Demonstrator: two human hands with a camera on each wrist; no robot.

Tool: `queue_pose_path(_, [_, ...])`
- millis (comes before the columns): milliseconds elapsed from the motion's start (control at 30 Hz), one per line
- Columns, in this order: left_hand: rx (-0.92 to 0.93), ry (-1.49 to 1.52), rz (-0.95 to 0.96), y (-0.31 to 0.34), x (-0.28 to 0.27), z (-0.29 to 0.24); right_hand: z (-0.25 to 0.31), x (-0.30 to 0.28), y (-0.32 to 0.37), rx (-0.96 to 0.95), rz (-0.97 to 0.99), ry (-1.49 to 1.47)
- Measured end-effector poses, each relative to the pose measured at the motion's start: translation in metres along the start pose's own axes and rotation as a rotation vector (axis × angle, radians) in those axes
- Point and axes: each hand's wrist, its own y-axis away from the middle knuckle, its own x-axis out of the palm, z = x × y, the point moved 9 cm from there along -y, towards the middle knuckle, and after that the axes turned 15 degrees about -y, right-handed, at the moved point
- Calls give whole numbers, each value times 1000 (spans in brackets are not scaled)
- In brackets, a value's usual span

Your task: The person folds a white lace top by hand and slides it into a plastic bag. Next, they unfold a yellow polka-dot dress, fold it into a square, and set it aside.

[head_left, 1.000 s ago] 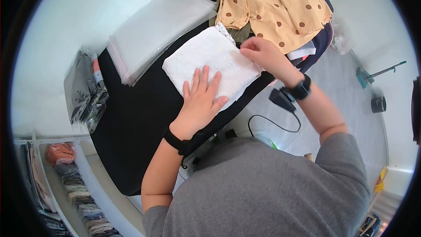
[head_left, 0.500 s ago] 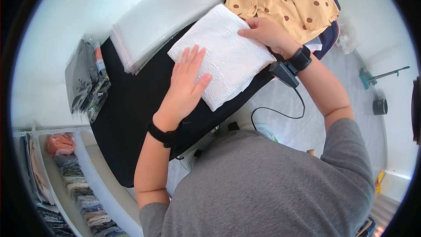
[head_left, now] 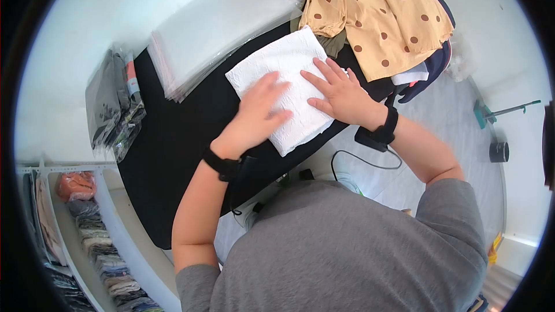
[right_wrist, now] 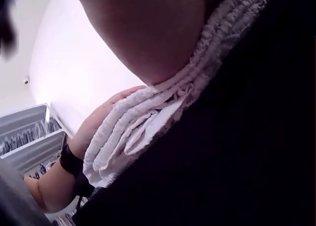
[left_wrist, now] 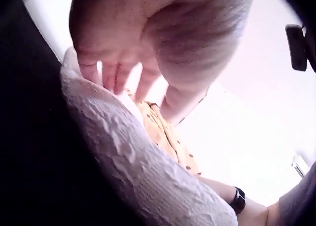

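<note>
A folded white garment (head_left: 298,52) of crinkled cloth lies on the black-covered table (head_left: 179,167) in front of me. My right hand (head_left: 341,95) rests on its right part with the fingers spread. Over the left part is my left hand (head_left: 257,110), blurred, its fingers extended. In the left wrist view, the fingers (left_wrist: 116,78) reach over the textured cloth (left_wrist: 133,152). Several stacked layers of the folded garment (right_wrist: 133,122) show at the edge in the right wrist view, with the right palm pressing on top.
Behind the garment lies a stack of clear plastic bags (head_left: 219,29). Tan polka-dot clothing (head_left: 381,17) is heaped at the back right. Bagged dark clothes (head_left: 110,104) sit at the table's left end. Shelves with packed clothes (head_left: 104,242) stand at lower left; a cable (head_left: 370,164) hangs at the right.
The right hand, which gripped the garment's upper right edge half a second ago, now lies spread on top. The left hand has moved further onto the cloth. The garment has shifted slightly nearer.
</note>
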Motion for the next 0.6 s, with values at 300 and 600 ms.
queue_pose_path(300, [-775,1293,-79,23,22,82,2,-2,1,-16,-43,14])
queue_pose_path(600, [-533,1621,-24,-20,1,10,22,-23,11,9,-182,-44])
